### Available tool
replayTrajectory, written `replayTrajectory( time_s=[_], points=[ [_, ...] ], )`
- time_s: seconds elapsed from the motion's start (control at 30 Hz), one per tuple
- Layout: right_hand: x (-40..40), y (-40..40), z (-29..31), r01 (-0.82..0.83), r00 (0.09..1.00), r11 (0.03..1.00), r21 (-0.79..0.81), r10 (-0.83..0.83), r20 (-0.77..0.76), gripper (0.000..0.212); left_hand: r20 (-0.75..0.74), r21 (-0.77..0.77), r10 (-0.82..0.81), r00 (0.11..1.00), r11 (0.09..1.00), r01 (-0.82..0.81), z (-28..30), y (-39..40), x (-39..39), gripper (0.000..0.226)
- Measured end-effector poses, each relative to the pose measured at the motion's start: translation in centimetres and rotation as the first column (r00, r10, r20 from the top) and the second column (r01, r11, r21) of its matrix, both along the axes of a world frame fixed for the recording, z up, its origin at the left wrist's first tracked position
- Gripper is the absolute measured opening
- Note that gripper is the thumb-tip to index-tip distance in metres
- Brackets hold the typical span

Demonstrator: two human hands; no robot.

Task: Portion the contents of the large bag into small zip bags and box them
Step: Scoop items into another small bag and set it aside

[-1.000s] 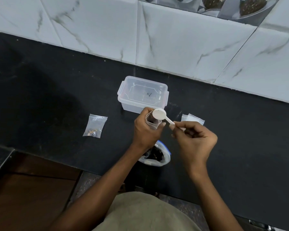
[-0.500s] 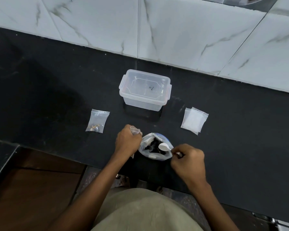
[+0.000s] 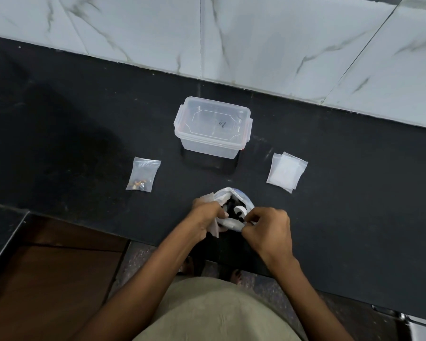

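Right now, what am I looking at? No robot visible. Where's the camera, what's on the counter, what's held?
No machine: a person works with bare hands, and one wide-angle camera on their head looks down. The left hand grips a small clear zip bag. The right hand pinches a white plastic scoop inside the large open bag of dark pieces. On the black stone counter: a clear lidded plastic box, one filled small bag to its left, a stack of empty small bags to its right.

The person wears an olive-khaki garment point(image 3: 214, 313), with both forearms bare and feet bare on the floor.
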State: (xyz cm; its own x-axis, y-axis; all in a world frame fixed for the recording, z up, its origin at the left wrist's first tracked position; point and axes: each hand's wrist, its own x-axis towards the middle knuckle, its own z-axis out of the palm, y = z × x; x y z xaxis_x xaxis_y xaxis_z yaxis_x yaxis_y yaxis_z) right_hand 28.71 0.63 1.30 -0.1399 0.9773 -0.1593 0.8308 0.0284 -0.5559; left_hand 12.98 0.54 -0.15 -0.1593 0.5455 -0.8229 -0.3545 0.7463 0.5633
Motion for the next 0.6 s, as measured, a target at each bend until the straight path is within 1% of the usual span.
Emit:
replayTrajectory(
  time_s=[0.03, 0.13, 0.27, 0.33, 0.4, 0.43, 0.5, 0.57, 0.6],
  points=[
    [0.0, 0.0, 0.2, 0.011, 1.0, 1.0, -0.015, -0.011, -0.005, 0.015, 0.014, 0.011, 0.034, 0.999, 0.999, -0.034, 0.1, 0.2, 0.2, 0.037],
    [0.1, 0.1, 0.4, 0.057, 0.998, 0.997, -0.043, -0.057, -0.014, 0.016, -0.021, 0.038, 0.076, 0.997, 0.996, -0.075, 0.1, 0.5, 0.5, 0.038],
    [0.2, 0.0, 0.3, 0.104, 0.993, 0.991, -0.08, -0.108, -0.043, 0.015, -0.001, 0.07, 0.069, 0.998, 0.995, -0.069, -0.5, 0.4, 0.5, 0.069],
    [0.3, 0.1, 0.1, 0.143, 0.986, 0.984, -0.104, -0.151, -0.071, 0.017, 0.022, 0.085, 0.057, 0.998, 0.995, -0.059, -1.4, 0.5, 0.4, 0.076],
    [0.4, 0.4, 0.0, 0.183, 0.972, 0.974, -0.132, -0.199, -0.123, 0.02, 0.011, 0.093, 0.062, 0.998, 0.994, -0.063, -1.7, 0.6, 0.4, 0.076],
    [0.6, 0.5, 0.1, 0.211, 0.957, 0.964, -0.16, -0.237, -0.168, 0.022, -0.003, 0.091, 0.062, 0.998, 0.994, -0.062, -1.3, 0.6, 0.4, 0.077],
    [1.0, 0.9, 0.2, 0.278, 0.893, 0.918, -0.282, -0.355, -0.276, 0.023, -0.028, 0.087, 0.053, 0.998, 0.995, -0.051, -1.1, 0.7, 0.3, 0.074],
    [1.5, 1.2, 0.3, 0.332, 0.796, 0.848, -0.413, -0.487, -0.361, 0.019, -0.079, 0.083, 0.027, 0.996, 0.996, -0.02, -0.4, 0.6, 0.4, 0.059],
    [1.7, 1.2, 0.4, 0.348, 0.756, 0.821, -0.453, -0.532, -0.382, 0.017, -0.094, 0.082, 0.027, 0.995, 0.996, -0.019, -0.1, 0.5, 0.4, 0.051]
  ],
)
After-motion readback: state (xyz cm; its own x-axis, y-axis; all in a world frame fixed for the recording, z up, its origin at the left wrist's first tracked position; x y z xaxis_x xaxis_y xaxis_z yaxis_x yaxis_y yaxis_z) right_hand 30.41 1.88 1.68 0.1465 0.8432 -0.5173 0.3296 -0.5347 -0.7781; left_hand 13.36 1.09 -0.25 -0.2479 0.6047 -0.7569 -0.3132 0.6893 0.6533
